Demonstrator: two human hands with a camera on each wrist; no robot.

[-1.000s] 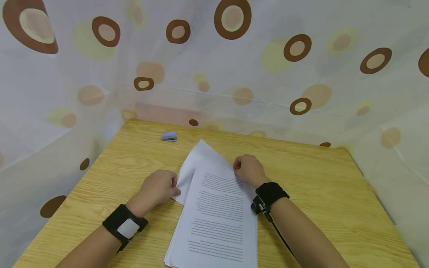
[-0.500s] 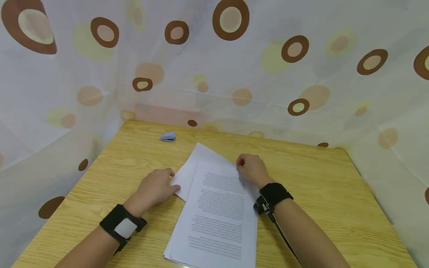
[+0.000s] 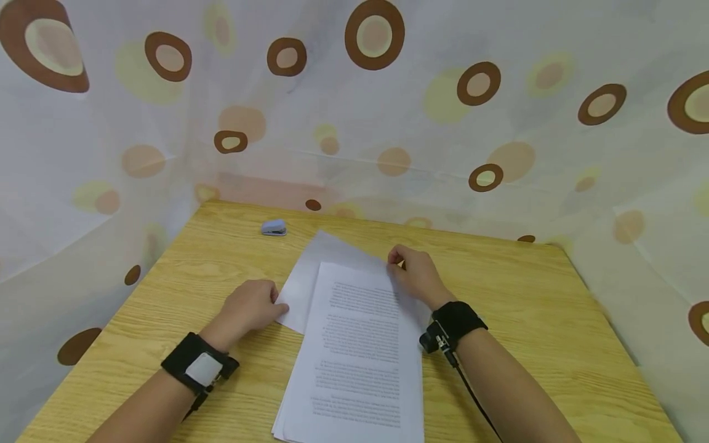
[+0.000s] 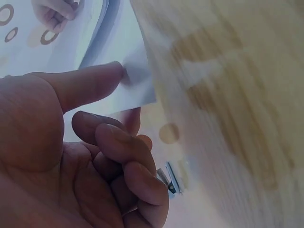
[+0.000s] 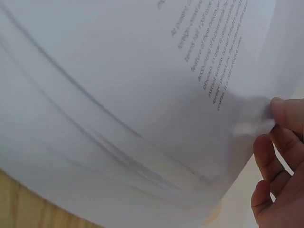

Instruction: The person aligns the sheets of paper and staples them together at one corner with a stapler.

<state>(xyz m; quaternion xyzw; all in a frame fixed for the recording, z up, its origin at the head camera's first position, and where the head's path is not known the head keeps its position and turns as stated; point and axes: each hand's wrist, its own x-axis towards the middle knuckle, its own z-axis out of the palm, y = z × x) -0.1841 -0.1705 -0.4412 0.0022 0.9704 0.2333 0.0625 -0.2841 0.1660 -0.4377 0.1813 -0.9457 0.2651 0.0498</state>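
Firmly pinched: two hands working a loose stack of printed sheets

Both hands are gripping paper. The right hand (image 3: 415, 275) is curling its fingers over the far right corner of the top printed sheet (image 3: 360, 344), and in the right wrist view the fingertips (image 5: 285, 114) are pinching the edge of that sheet while several layered pages are bowing beneath it. The left hand (image 3: 249, 307) is holding the near left corner of a blank sheet (image 3: 310, 271) that is sticking out slantwise from under the printed one; in the left wrist view the thumb (image 4: 85, 85) is pressing down on the corner with the other fingers curled below, probably under the paper, though blur is making that hard to confirm.

The paper stack (image 3: 343, 418) is lying in the middle of the wooden table (image 3: 526, 320), between the two forearms, its near edge reaching toward the person and its pages fanning slightly at the bottom left. Each wrist is wearing a black band (image 3: 199, 366).

Farther out, a small blue-grey stapler (image 3: 274, 228) is sitting near the table's far left edge, well apart from the papers. A white curtain with brown and yellow circles (image 3: 376, 123) is hanging around the table.
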